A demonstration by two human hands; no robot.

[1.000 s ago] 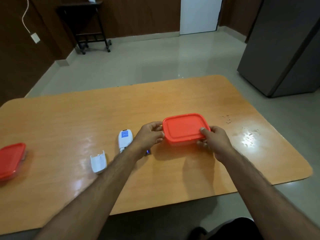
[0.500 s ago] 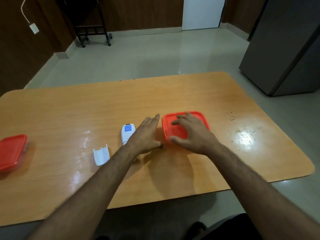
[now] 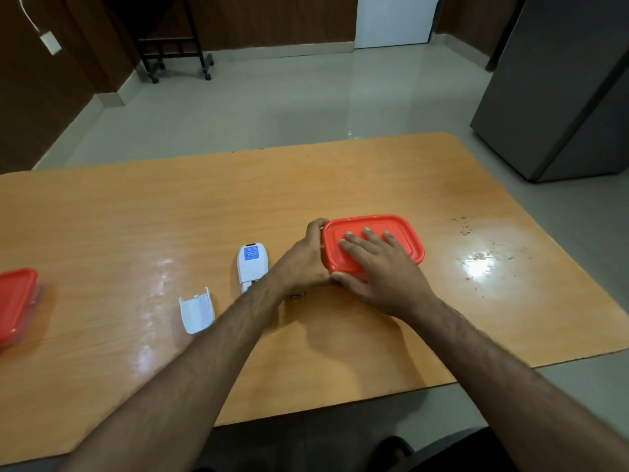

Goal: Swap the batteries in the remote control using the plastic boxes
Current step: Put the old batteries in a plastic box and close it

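Note:
A plastic box with a red lid sits on the wooden table, right of centre. My right hand lies flat on the lid, fingers spread, thumb along the near edge. My left hand grips the box's left side, fingertips curled at the far left corner of the lid. The white remote lies face down just left of my left hand, its lower end hidden by my wrist. Its detached battery cover lies further left. A small dark object peeks out under my left wrist.
A second red-lidded box sits at the table's left edge, partly cut off. Crumbs and glare mark the table's right part. A grey cabinet stands on the floor at right, a black cart at the far wall.
My right hand moved from the box's right side onto the lid and now lies flat there. My left hand opened beside the box, then closed again on its left side.

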